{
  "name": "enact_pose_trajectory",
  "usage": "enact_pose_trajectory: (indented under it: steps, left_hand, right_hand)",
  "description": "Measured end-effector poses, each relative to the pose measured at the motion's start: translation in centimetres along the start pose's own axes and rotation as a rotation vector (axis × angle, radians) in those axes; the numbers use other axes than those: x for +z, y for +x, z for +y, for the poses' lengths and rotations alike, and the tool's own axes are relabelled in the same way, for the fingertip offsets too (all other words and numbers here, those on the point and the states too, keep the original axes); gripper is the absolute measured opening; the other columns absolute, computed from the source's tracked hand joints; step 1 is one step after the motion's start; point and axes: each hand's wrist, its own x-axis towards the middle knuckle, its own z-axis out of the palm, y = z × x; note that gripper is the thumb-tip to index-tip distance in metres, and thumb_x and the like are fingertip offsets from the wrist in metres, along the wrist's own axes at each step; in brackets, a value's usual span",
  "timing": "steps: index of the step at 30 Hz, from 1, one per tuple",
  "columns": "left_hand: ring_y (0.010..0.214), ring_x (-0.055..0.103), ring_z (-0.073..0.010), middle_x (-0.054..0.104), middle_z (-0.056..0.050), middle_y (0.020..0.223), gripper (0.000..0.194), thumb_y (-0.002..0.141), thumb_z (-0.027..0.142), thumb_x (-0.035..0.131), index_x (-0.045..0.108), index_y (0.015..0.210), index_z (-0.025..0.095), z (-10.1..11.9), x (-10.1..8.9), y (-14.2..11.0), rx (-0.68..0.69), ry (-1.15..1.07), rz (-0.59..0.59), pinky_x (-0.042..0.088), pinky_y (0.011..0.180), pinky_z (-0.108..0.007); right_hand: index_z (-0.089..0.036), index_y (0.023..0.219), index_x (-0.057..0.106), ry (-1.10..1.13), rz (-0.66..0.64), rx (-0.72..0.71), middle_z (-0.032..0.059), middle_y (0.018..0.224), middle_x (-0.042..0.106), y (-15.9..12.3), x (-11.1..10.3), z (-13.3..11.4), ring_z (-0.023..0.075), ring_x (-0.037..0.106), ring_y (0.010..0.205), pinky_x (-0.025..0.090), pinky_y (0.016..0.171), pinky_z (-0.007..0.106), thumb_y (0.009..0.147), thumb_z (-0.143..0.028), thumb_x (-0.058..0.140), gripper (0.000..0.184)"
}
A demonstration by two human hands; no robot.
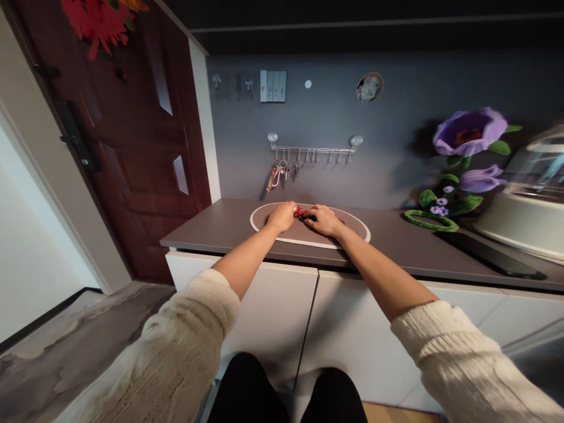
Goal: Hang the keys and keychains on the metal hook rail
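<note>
Both hands are over an oval brown mat [308, 239] with a white rim, lying on the dark countertop. My left hand [282, 216] is closed around the end of a small red object [299, 211], with a shiny metal bit showing on it. Its kind is too small to make out. Close beside it, my right hand [324, 220] has its fingers curled down over a dark piece [308, 217] next to the red object. What lies under the right palm is hidden, and a dark edge shows just past its wrist.
Keys [283, 170] hang from a clear hook rail [312, 150] on the wall. To the right stand purple knitted flowers [469, 135], a black phone-like slab [489, 254] and a cream domed appliance [524, 217]. White cabinet doors [264, 311] are below; a dark red door [132, 135] is left.
</note>
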Motion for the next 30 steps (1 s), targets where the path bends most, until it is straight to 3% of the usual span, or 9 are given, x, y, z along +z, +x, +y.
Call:
enact_pose_trajectory:
  steps: [11,17,30]
  left_hand:
    - [0.086,0.054,-0.0196,0.060,-0.010,0.090,0.026,0.087,0.018,0.028,0.054,0.086,0.016,-0.08,-0.06,0.08,0.010,-0.064,0.010,0.038,0.076,-0.031]
    - [0.084,0.053,-0.0179,0.060,-0.008,0.089,0.024,0.088,0.020,0.031,0.055,0.086,0.017,-0.06,-0.06,0.06,0.061,-0.120,0.021,0.039,0.077,-0.030]
    - [0.092,0.052,-0.0149,0.059,-0.004,0.096,0.024,0.084,0.018,0.037,0.059,0.091,0.019,-0.45,0.34,0.28,0.178,-0.278,-0.030,0.040,0.086,-0.028]
  right_hand:
    - [-0.026,0.096,0.065,0.106,0.038,-0.020,0.0067,0.102,0.061,0.29,0.75,0.81,0.0209,0.050,0.095,0.035,0.083,0.034,0.080,-0.038,0.050,0.025]
    - [-0.028,0.098,0.064,0.105,0.021,0.015,0.0071,0.106,0.059,0.05,0.34,0.40,0.0223,0.047,0.098,0.031,0.082,0.036,0.085,-0.039,0.043,0.027]
    - [-0.020,0.088,0.061,0.258,0.130,-0.052,0.0066,0.087,0.061,0.09,-0.17,0.53,0.0160,0.050,0.081,0.034,0.074,0.026,0.088,-0.040,0.030,0.037]
